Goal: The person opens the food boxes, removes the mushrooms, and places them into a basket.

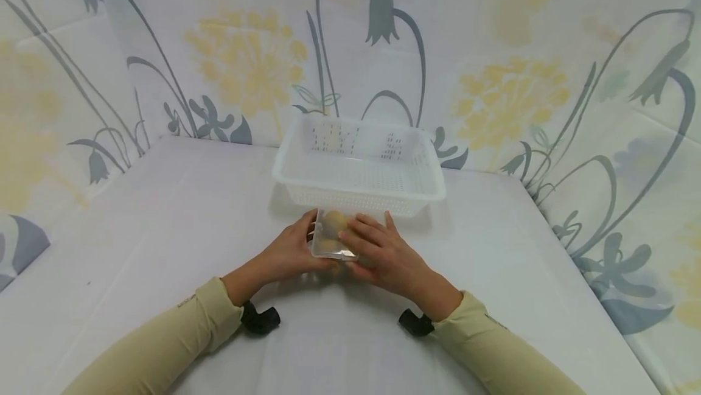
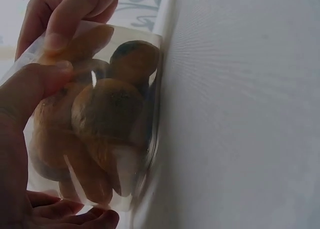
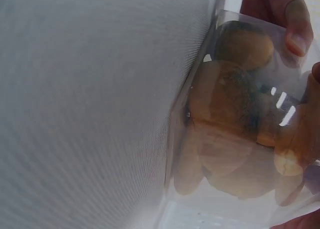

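A clear plastic container [image 1: 324, 248] holds several rounded orange-brown pieces [image 2: 107, 109]; some look like mushroom caps with stalks. Its base is right at the white tabletop in both wrist views. My left hand [image 1: 292, 252] grips its left side, with the thumb [image 2: 35, 86] on the near wall and fingers round the other side. My right hand [image 1: 386, 255] holds the right side, fingers spread across the top and thumb low on the near wall. The right hand hides much of the container's right part in the head view.
A white perforated plastic basket [image 1: 358, 191] stands just beyond the container, near the back wall. Floral cloth [image 1: 252, 66] covers the walls behind and at both sides. The table [image 1: 164, 212] has a white cover. Black camera mounts [image 1: 261, 320] sit at both wrists.
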`<move>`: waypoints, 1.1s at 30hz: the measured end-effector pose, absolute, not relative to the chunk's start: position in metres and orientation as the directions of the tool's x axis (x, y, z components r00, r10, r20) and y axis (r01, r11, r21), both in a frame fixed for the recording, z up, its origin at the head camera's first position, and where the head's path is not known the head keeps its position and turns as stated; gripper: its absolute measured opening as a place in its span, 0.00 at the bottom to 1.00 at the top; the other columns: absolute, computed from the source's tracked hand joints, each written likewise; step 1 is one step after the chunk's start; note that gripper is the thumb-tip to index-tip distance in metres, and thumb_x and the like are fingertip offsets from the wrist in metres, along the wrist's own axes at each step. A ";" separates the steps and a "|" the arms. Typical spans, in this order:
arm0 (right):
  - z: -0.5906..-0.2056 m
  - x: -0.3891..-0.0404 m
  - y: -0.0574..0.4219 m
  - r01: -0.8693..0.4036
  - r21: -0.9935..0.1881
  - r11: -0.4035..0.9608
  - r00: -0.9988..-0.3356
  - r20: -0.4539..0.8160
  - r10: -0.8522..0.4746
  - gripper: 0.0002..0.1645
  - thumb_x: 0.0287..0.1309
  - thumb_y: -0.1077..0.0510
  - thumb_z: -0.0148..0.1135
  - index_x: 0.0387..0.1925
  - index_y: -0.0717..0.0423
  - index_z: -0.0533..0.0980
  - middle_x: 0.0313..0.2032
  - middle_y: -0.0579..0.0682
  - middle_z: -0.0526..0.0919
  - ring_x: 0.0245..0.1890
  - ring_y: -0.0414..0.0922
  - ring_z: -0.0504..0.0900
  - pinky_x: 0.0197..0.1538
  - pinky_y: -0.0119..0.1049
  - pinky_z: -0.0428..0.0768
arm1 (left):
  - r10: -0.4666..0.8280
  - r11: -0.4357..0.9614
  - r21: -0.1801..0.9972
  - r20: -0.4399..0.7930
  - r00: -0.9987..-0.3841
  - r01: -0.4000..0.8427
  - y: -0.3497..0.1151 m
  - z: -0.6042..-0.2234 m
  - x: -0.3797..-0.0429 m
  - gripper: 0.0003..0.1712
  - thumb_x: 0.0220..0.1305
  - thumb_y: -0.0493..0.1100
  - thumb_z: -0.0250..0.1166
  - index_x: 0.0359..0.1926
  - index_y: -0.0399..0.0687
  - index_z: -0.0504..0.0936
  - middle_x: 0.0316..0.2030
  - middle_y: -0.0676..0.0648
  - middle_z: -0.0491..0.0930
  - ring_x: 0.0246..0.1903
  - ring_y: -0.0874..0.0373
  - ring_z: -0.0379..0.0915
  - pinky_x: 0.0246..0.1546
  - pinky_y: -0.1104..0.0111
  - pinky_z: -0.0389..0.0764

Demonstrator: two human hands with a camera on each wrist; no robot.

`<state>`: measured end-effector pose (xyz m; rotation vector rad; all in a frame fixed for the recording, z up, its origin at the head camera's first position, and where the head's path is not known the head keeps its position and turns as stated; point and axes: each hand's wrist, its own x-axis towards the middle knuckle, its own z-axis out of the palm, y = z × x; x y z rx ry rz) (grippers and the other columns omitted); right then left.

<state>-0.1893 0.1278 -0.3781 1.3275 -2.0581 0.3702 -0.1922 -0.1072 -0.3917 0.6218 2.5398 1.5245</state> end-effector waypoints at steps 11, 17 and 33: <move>-0.383 -0.190 0.124 -0.889 0.062 0.454 -0.290 0.691 -0.662 0.35 0.36 0.58 0.77 0.52 0.52 0.78 0.53 0.57 0.81 0.56 0.55 0.78 0.49 0.74 0.70 | 0.370 0.376 0.896 0.088 -0.925 0.235 -0.103 -0.401 -0.192 0.62 0.46 0.52 0.78 0.74 0.46 0.48 0.64 0.44 0.67 0.62 0.47 0.68 0.59 0.54 0.72; -0.384 -0.194 0.123 -0.878 0.140 0.458 -0.229 0.717 -0.658 0.36 0.33 0.57 0.78 0.51 0.54 0.78 0.51 0.57 0.83 0.54 0.54 0.80 0.46 0.71 0.74 | 0.375 0.383 0.878 0.135 -0.917 0.287 -0.103 -0.398 -0.192 0.60 0.46 0.51 0.78 0.73 0.44 0.50 0.61 0.45 0.70 0.59 0.49 0.70 0.58 0.54 0.73; -0.379 -0.192 0.123 -0.885 0.066 0.461 -0.296 0.684 -0.667 0.36 0.36 0.58 0.78 0.53 0.56 0.78 0.53 0.58 0.81 0.56 0.56 0.78 0.49 0.74 0.71 | 0.377 0.380 0.880 0.134 -0.916 0.285 -0.106 -0.399 -0.198 0.60 0.43 0.52 0.79 0.73 0.51 0.53 0.62 0.48 0.69 0.61 0.50 0.69 0.60 0.55 0.72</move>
